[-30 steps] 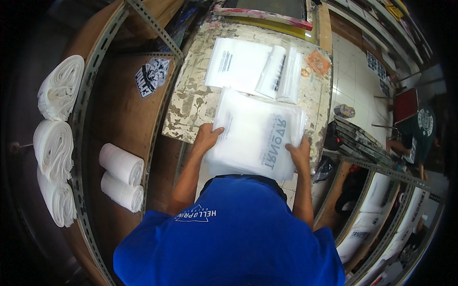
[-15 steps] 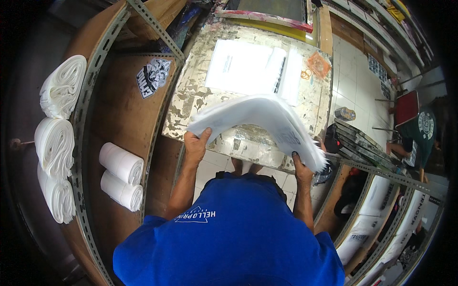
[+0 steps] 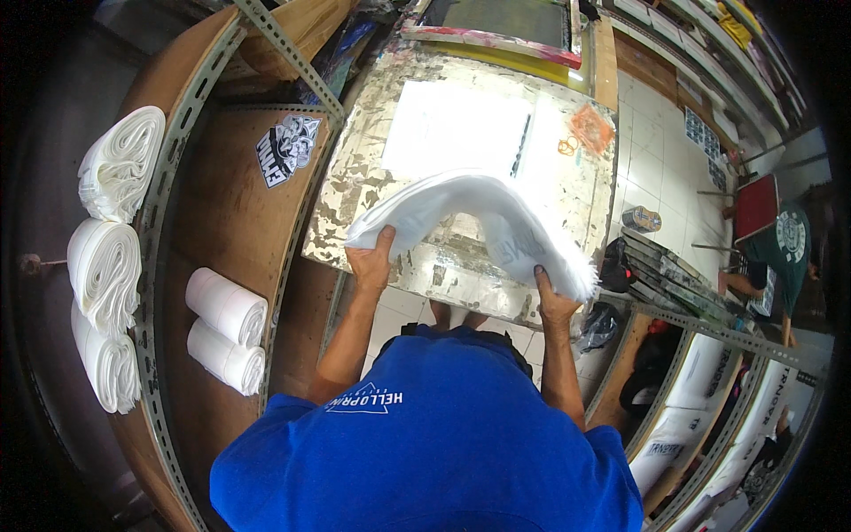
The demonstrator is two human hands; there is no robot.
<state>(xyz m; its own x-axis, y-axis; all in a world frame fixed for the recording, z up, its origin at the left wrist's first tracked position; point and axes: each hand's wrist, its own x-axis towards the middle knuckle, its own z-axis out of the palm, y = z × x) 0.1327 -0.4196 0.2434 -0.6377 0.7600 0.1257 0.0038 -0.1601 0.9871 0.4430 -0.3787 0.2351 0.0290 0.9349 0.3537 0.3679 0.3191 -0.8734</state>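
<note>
A paint-flecked, worn flat work table fills the middle of the view, with a white rectangular sheet lying flat on its far half. To the left stands a brown wooden shelf with a perforated metal frame, holding rolls of white material. Above the table's near edge, a thick stack of white, floppy plastic bags arches upward, lifted clear of the surface and sagging at both ends. The left hand pinches the stack's left end, thumb on top. The right hand clamps the right end; its fingers seem to curl underneath, though the bags hide them.
</note>
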